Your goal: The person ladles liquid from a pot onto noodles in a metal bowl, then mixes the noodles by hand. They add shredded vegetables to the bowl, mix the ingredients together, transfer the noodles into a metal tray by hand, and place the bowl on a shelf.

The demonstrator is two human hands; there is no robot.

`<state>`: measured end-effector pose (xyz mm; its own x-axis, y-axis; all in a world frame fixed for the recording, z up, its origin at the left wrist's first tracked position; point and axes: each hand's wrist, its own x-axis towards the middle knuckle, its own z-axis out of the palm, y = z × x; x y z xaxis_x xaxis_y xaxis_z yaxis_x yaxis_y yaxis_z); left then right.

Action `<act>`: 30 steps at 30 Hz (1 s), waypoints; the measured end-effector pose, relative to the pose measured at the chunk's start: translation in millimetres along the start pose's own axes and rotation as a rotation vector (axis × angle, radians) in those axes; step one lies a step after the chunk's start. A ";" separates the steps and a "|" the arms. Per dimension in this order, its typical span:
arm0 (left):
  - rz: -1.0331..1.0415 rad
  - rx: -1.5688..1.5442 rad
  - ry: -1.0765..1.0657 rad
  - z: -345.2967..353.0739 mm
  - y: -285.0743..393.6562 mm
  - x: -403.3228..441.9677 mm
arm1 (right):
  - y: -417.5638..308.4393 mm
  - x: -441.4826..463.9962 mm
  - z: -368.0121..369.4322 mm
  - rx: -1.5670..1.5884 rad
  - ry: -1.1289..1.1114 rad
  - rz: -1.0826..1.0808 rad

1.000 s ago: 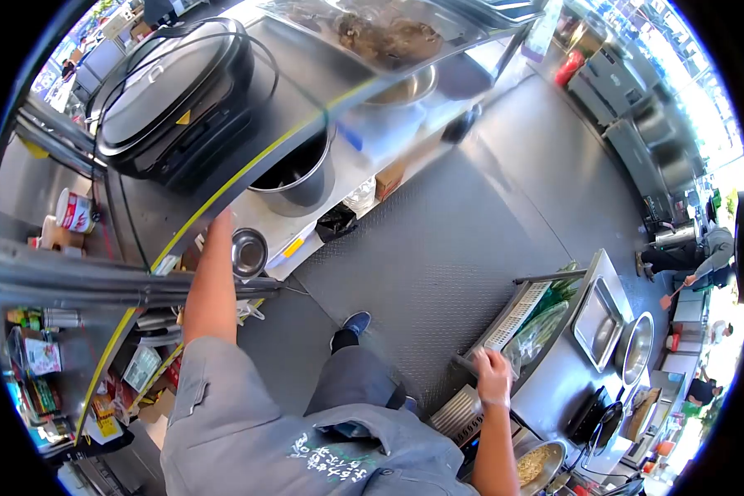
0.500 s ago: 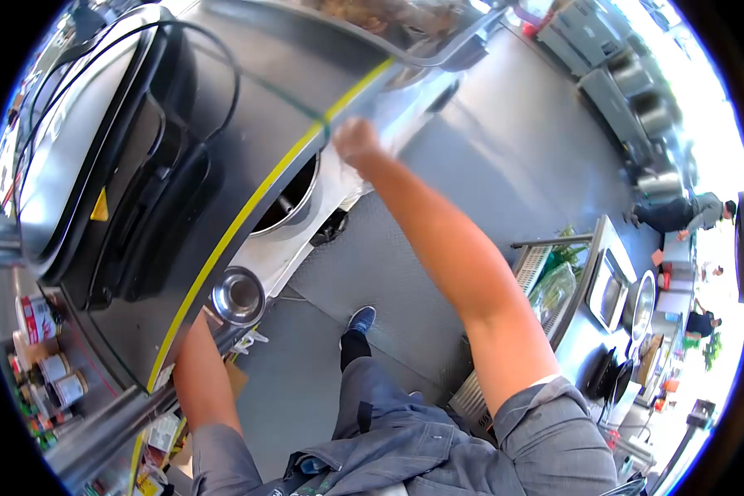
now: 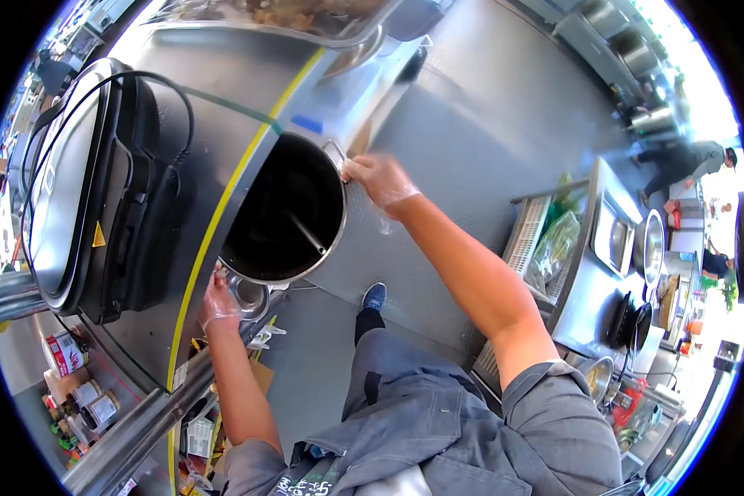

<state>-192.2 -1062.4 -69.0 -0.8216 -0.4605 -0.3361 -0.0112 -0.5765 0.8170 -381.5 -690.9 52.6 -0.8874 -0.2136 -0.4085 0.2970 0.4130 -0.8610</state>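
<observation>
A deep steel pot (image 3: 293, 202) with dark contents juts out from under the steel counter (image 3: 215, 140). A metal handle or ladle stands inside it. My right hand (image 3: 380, 179), in a clear glove, is closed on the pot's handle at its right rim. At the pot's lower left rim my left hand (image 3: 219, 304), also gloved, has its fingers closed around the other side handle. A small steel bowl (image 3: 250, 299) sits just below the pot, beside my left hand.
A black appliance with a cord (image 3: 99, 190) stands on the counter. On the right are a steel table (image 3: 583, 289), a crate with greens (image 3: 546, 240) and several pans. One person (image 3: 690, 161) stands at the far right. Metal rails (image 3: 132, 438) cross the lower left.
The pot has come out from under the counter edge. My right hand has reached its handle, and my left hand has come into view at its other side.
</observation>
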 end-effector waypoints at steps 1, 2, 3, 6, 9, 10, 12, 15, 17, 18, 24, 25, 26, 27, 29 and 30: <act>0.012 0.157 0.106 27.9 13.2 -17.1 | 1.6 -18.8 -10.0 -0.004 -0.002 0.088; -0.034 0.158 0.046 45.2 13.3 -15.7 | 15.9 -34.0 -21.2 0.000 0.067 0.121; -0.092 0.177 0.040 55.2 11.1 -24.1 | 36.0 -47.6 -28.9 0.038 0.089 0.037; -0.325 0.168 -0.069 90.1 -17.8 -70.2 | 91.0 -144.4 -84.1 0.108 0.247 0.008; -0.455 0.263 -0.300 186.8 -46.2 -120.1 | 132.0 -252.0 -178.9 0.249 0.402 0.102; -0.505 0.283 -0.349 222.2 -55.0 -137.6 | 136.3 -286.4 -201.3 0.237 0.485 0.137; -0.539 0.373 -0.536 282.8 -69.1 -181.7 | 157.4 -357.2 -241.7 0.366 0.619 0.088; -0.611 0.491 -0.698 376.1 -98.9 -254.5 | 184.0 -465.2 -299.4 0.612 0.792 0.198; -0.622 0.521 -0.823 439.9 -118.1 -316.4 | 233.3 -515.1 -336.1 0.607 0.948 0.078; -0.621 0.514 -0.883 471.0 -128.5 -349.3 | 235.8 -549.3 -360.7 0.698 0.960 0.100; -0.602 0.609 -1.040 607.6 -212.1 -465.7 | 303.2 -668.4 -454.6 0.512 1.248 0.090; -0.604 0.576 -1.056 634.5 -230.6 -492.6 | 314.5 -682.0 -478.6 0.472 1.275 0.060; -0.600 0.567 -1.064 647.1 -241.2 -510.7 | 334.2 -690.8 -489.2 0.531 1.284 0.083; -0.609 0.593 -1.097 660.4 -256.9 -527.5 | 351.7 -701.1 -504.3 0.591 1.291 0.107; -0.622 0.649 -1.118 681.8 -288.9 -552.7 | 371.3 -721.9 -530.5 0.590 1.307 0.128; -0.620 0.643 -1.120 689.2 -304.6 -560.5 | 380.5 -728.4 -540.4 0.597 1.316 0.158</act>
<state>-121.1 -163.4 193.4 -0.5937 0.6879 -0.4175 -0.5302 0.0559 0.8460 187.4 100.3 186.3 -0.4098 0.8843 -0.2237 0.2281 -0.1381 -0.9638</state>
